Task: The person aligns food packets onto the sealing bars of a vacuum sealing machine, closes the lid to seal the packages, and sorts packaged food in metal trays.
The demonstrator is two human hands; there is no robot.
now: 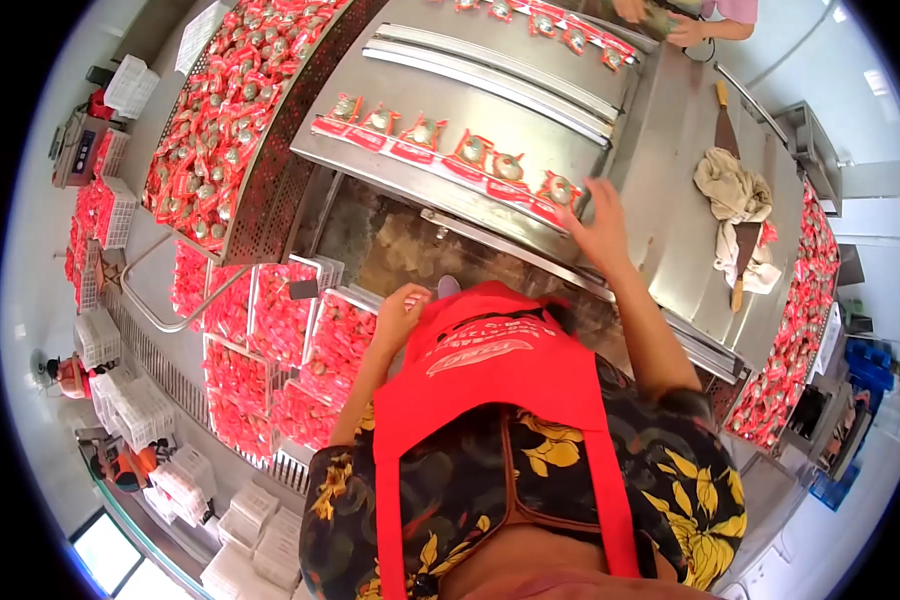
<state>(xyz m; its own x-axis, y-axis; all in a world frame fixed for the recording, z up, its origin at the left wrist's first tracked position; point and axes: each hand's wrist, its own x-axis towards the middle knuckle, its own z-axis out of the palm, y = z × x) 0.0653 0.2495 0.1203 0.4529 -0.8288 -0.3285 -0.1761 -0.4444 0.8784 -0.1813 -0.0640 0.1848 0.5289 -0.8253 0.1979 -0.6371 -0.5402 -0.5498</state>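
Note:
My right hand (pixel 602 228) reaches over the steel machine bed, thumb and fingers apart, right beside the end packet (pixel 558 187) of a row; whether a fingertip touches it I cannot tell. That row holds several red-and-clear plastic packets, each with a round greyish item inside, such as the packet (pixel 473 150). They lie along the near sealing strip (pixel 410 150) with their red ends toward me. My left hand (pixel 400 312) hangs in front of the red apron (pixel 490 350), fingers loosely bent and apart, with nothing visible in it.
A perforated steel bin (pixel 280 190) heaped with packets stands at the left. White crates (pixel 270 375) of packets sit below it. On the right worktop lie a cloth (pixel 733 185) and long wooden-handled tools (pixel 722 95). Another person's hands (pixel 685 30) are across the machine.

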